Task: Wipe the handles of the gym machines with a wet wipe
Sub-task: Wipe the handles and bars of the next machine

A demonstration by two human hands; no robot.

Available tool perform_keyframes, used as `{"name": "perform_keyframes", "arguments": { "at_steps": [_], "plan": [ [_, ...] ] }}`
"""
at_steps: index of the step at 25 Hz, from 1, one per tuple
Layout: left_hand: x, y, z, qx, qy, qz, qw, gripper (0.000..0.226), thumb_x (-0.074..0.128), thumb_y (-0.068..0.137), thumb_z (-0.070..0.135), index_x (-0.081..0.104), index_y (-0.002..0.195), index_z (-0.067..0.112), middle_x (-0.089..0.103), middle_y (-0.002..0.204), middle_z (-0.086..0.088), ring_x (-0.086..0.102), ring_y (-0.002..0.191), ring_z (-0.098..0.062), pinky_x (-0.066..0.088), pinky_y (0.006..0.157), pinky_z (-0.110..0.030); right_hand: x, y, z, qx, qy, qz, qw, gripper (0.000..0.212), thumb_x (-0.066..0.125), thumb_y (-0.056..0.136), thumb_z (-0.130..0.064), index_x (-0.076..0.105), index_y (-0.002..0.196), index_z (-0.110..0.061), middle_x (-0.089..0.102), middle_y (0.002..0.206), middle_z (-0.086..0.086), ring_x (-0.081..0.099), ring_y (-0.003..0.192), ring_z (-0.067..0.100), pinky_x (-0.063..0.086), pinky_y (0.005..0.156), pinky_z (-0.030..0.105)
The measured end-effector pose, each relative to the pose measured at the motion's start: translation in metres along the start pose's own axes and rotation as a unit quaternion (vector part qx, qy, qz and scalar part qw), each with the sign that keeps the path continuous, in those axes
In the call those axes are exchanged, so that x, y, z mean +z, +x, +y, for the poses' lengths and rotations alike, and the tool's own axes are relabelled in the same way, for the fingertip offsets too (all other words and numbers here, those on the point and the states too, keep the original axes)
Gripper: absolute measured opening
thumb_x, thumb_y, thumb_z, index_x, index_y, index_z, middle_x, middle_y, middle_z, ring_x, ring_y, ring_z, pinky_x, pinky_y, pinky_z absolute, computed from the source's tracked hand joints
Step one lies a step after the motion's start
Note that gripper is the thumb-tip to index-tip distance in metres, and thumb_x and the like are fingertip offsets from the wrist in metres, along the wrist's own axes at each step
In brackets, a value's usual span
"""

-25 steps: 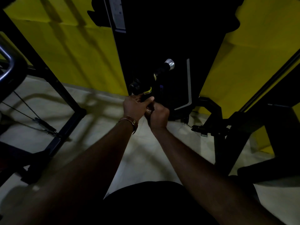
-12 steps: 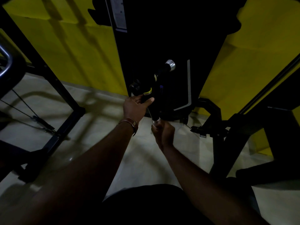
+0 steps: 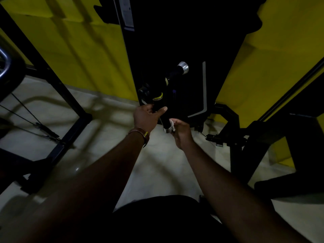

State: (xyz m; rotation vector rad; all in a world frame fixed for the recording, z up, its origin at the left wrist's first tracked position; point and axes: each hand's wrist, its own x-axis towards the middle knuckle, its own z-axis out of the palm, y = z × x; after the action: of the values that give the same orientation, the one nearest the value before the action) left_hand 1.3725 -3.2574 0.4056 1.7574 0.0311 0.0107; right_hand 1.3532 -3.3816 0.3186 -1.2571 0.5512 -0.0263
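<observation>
Black handle (image 3: 162, 114) sits at frame centre, silver end cap at its lower end. Upper grip is clasped by left hand (image 3: 146, 117). White wet wipe (image 3: 172, 124) is pinched by right hand (image 3: 181, 133) against the cap. Second handle (image 3: 177, 71) is seen above, against dark machine column (image 3: 175, 32). Yellow wall (image 3: 78, 50) behind.

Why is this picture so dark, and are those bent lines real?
Head view: dim room, so the black machine loses detail; only the handle's silver caps and the white wipe glint. Frame shadows streak the yellow wall. The wide-angle lens bows straight bars near the edges.
</observation>
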Motion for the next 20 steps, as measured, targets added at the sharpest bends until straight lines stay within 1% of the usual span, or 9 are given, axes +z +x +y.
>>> {"name": "perform_keyframes", "arguments": {
  "at_steps": [2,5,8,10,12,14,16,17,20],
  "plan": [
    [-0.001,-0.001,0.0,-0.006,0.003,0.0,1.0,0.027,0.083,0.076,0.017,0.075,0.101,0.01,0.073,0.085,0.006,0.069,0.076,0.006,0.049,0.066,-0.006,0.001,0.005,-0.011,0.136,0.116,-0.019,0.984,0.023,0.041,0.096,0.001,0.064,0.096,0.0,0.062,0.113,0.023,0.063,0.093,0.036,0.05,0.093,0.047],
    [-0.001,-0.001,-0.002,-0.003,0.017,-0.01,1.0,0.027,0.082,0.077,0.017,0.074,0.102,0.009,0.072,0.084,0.006,0.069,0.076,0.007,0.048,0.063,-0.005,0.01,0.001,-0.014,0.229,0.275,0.023,0.933,0.037,0.028,0.1,-0.002,0.044,0.132,0.011,0.049,0.133,0.032,0.06,0.105,0.045,0.051,0.094,0.05],
    [-0.001,0.002,-0.002,0.001,0.033,-0.019,0.999,0.03,0.083,0.076,0.019,0.075,0.103,0.009,0.074,0.088,0.004,0.069,0.079,0.004,0.051,0.066,-0.007,0.012,-0.01,0.001,0.261,0.367,0.057,0.891,0.049,0.021,0.094,0.011,0.029,0.143,0.012,0.04,0.141,0.034,0.049,0.124,0.048,0.059,0.078,0.049],
    [-0.002,0.002,-0.002,-0.001,0.036,-0.018,0.999,0.031,0.083,0.075,0.02,0.075,0.103,0.009,0.074,0.09,0.004,0.07,0.081,0.003,0.053,0.069,-0.009,0.008,-0.021,0.001,0.237,0.33,0.07,0.911,0.044,0.024,0.093,0.014,0.036,0.136,0.012,0.047,0.133,0.032,0.057,0.114,0.044,0.06,0.076,0.043],
    [-0.001,0.002,-0.003,-0.004,0.029,-0.015,0.999,0.031,0.083,0.076,0.017,0.074,0.104,0.008,0.073,0.089,0.005,0.068,0.077,0.009,0.05,0.066,-0.006,0.0,-0.027,0.001,0.213,0.254,0.087,0.939,0.026,0.037,0.093,0.015,0.051,0.114,0.011,0.059,0.107,0.027,0.066,0.089,0.035,0.057,0.08,0.036],
    [0.001,0.002,-0.004,-0.002,0.024,-0.014,1.0,0.031,0.082,0.077,0.014,0.073,0.106,0.006,0.071,0.089,0.005,0.065,0.073,0.014,0.048,0.065,-0.004,-0.006,-0.028,-0.002,0.124,0.114,0.137,0.976,0.014,0.053,0.089,0.009,0.064,0.088,0.0,0.063,0.087,0.015,0.061,0.068,0.022,0.052,0.066,0.029],
    [0.001,0.003,-0.005,0.003,0.027,-0.011,1.0,0.032,0.081,0.077,0.014,0.073,0.106,0.005,0.07,0.09,0.004,0.063,0.069,0.017,0.047,0.064,-0.003,-0.008,-0.022,-0.004,-0.047,-0.09,0.157,0.982,0.02,0.06,0.085,0.006,0.066,0.079,-0.011,0.066,0.084,0.01,0.059,0.071,0.016,0.049,0.066,0.026],
    [0.002,0.002,-0.005,0.004,0.03,-0.009,0.999,0.032,0.081,0.077,0.014,0.073,0.106,0.005,0.07,0.089,0.004,0.062,0.068,0.017,0.047,0.064,-0.003,-0.006,-0.016,-0.002,-0.112,-0.143,0.14,0.973,0.018,0.061,0.084,0.009,0.068,0.084,-0.008,0.068,0.088,0.013,0.06,0.076,0.013,0.049,0.071,0.023],
    [0.001,0.001,-0.006,0.0,0.035,-0.005,0.999,0.031,0.082,0.077,0.016,0.074,0.105,0.007,0.071,0.089,0.004,0.063,0.069,0.016,0.047,0.063,-0.003,-0.003,0.001,0.005,-0.121,-0.151,0.052,0.98,0.023,0.052,0.081,0.015,0.07,0.092,0.006,0.068,0.094,0.022,0.061,0.082,0.013,0.049,0.078,0.02]
  ]
}}
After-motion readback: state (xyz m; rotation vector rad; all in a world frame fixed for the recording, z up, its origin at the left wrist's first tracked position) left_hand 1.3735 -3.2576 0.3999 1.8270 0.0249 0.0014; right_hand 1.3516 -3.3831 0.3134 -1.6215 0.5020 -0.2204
